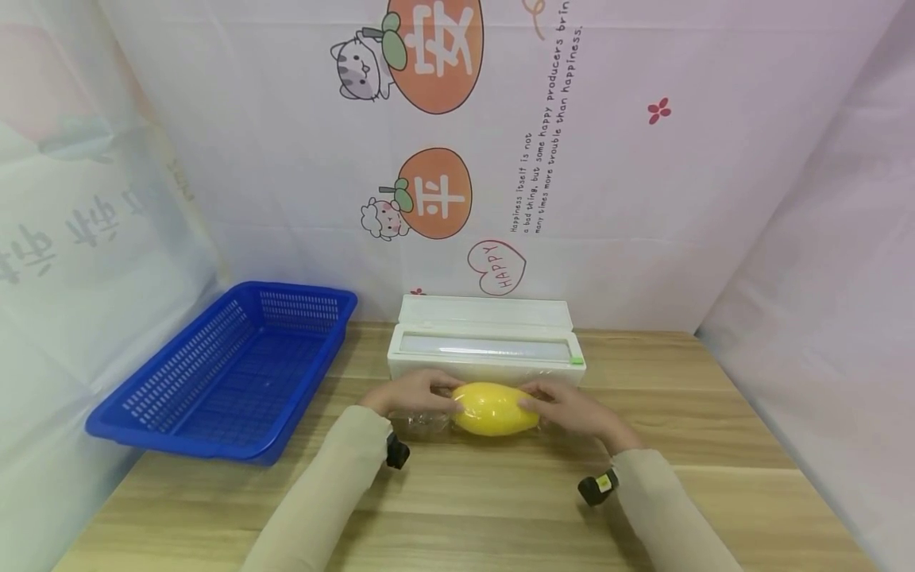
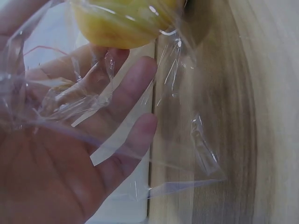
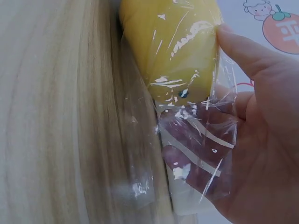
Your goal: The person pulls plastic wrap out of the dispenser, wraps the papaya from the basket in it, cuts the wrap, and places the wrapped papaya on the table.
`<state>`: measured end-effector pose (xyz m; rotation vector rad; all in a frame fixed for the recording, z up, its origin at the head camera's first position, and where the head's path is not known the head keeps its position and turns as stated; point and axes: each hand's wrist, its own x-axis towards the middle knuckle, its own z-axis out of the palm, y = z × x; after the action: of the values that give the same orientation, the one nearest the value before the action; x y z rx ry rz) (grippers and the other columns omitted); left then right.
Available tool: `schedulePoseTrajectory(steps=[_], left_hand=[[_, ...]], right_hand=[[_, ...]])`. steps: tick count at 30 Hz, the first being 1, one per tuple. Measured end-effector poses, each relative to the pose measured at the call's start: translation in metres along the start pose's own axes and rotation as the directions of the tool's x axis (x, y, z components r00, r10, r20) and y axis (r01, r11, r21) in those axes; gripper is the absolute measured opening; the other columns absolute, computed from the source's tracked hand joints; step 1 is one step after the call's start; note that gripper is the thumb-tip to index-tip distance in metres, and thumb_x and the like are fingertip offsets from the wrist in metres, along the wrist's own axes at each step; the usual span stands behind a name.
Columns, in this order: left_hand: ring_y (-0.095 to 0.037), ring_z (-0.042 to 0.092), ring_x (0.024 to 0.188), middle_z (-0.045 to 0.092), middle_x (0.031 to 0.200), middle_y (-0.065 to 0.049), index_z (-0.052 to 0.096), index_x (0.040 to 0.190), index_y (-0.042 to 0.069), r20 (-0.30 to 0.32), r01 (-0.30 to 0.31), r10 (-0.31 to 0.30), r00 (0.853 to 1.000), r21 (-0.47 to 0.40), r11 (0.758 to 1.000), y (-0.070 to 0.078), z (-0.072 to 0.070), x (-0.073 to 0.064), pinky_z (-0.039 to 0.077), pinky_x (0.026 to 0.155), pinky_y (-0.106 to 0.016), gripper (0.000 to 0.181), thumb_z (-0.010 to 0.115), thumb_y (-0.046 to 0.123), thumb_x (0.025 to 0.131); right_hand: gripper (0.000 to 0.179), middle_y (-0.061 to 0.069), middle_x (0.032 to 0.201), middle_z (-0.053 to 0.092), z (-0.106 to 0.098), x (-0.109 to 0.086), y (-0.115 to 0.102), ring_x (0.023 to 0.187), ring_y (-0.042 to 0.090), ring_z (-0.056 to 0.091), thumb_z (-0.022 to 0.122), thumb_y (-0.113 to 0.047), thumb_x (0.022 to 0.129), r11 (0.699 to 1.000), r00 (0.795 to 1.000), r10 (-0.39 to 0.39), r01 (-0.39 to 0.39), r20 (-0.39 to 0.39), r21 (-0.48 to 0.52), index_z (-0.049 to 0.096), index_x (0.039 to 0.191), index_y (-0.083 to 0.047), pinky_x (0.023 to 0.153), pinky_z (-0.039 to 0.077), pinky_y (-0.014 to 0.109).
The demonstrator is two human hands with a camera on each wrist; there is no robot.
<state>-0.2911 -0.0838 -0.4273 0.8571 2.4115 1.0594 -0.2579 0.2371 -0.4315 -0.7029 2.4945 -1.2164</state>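
Note:
A yellow oval fruit (image 1: 495,409) lies sideways between my two hands, with clear cling film (image 3: 187,86) stretched over its skin. My left hand (image 1: 415,393) holds the fruit's left end, and in the left wrist view its lower fingers (image 2: 135,77) are spread behind loose film (image 2: 201,144). At the other end my right hand (image 1: 572,407) grips the fruit, its thumb (image 3: 240,46) pressed to the side. Spare film hangs past both ends, in front of the fingers in the wrist views.
Right behind the fruit stands a white cling film box (image 1: 486,368), lid (image 1: 486,311) raised, a film roll inside and a green tab at its right. A blue plastic basket (image 1: 179,446) sits at the left on the wooden table (image 1: 457,508). Printed cloth surrounds the table.

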Motion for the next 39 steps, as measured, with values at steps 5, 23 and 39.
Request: schedulePoseTrajectory(steps=[5,23,39], left_hand=[[-0.021,0.057,0.117,0.061,0.132,-0.005,0.063,0.136,0.014,0.008,0.011,-0.011,1.000,0.022,1.000,0.003,-0.003,0.001,0.048,0.100,-0.043,0.053,0.072,0.040,0.091],[-0.021,0.061,0.116,0.065,0.129,-0.006,0.063,0.134,0.010,-0.020,0.031,-0.030,0.999,0.064,0.997,-0.010,-0.006,-0.009,0.051,0.097,-0.040,0.062,0.071,0.052,0.090],[-0.023,0.047,0.132,0.051,0.145,-0.006,0.039,0.151,0.010,-0.195,-0.042,0.148,0.970,0.464,0.885,0.027,0.027,-0.006,0.036,0.112,-0.040,0.097,0.089,0.041,0.074]], right_hand=[[0.041,0.004,0.117,0.065,0.000,0.000,0.000,0.102,0.022,0.060,0.056,-0.039,0.103,0.999,1.000,0.013,-0.014,-0.023,-0.035,0.063,0.131,-0.010,0.085,0.052,0.042],[0.064,0.003,0.128,0.059,0.011,0.002,-0.002,0.120,0.026,0.052,0.085,-0.038,0.081,0.969,0.988,-0.132,0.111,-0.083,-0.221,0.058,0.131,-0.009,0.105,0.041,0.052],[0.057,-0.002,0.124,0.061,0.010,0.005,0.003,0.115,0.021,0.055,0.083,-0.041,0.082,0.967,0.984,-0.153,0.129,-0.092,-0.219,0.062,0.127,-0.013,0.099,0.047,0.046]])
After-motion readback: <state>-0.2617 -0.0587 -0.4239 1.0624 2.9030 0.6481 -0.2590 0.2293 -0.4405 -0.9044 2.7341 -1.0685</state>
